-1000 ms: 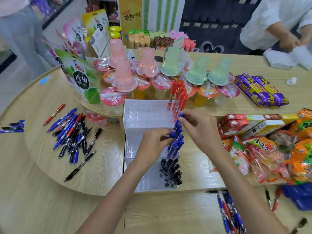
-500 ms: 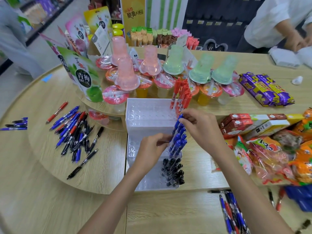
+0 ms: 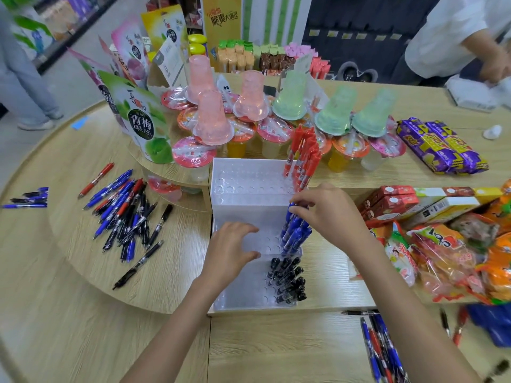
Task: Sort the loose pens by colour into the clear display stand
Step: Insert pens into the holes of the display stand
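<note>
The clear tiered display stand (image 3: 249, 189) sits in the middle of the counter. Red pens (image 3: 304, 158) stand at the right of its top tier, blue pens (image 3: 294, 233) in the middle tier and black pens (image 3: 287, 280) in the bottom tier. My right hand (image 3: 329, 214) pinches the top of one standing blue pen at the back of the blue group. My left hand (image 3: 229, 250) is over the bare part of the middle tier, left of the blue pens, fingers loosely curved and holding nothing. A loose pile of mixed pens (image 3: 127, 217) lies to the left.
More loose pens (image 3: 381, 349) lie at the bottom right, and a few blue ones (image 3: 30, 199) at the far left. Jelly cups (image 3: 213, 120) crowd behind the stand, snack bags (image 3: 448, 258) and boxes to its right. Another person (image 3: 456, 31) stands at the back right.
My left hand has pulled away leftward from the blue pens and now holds nothing. My right hand has stayed on the top of the blue pen.
</note>
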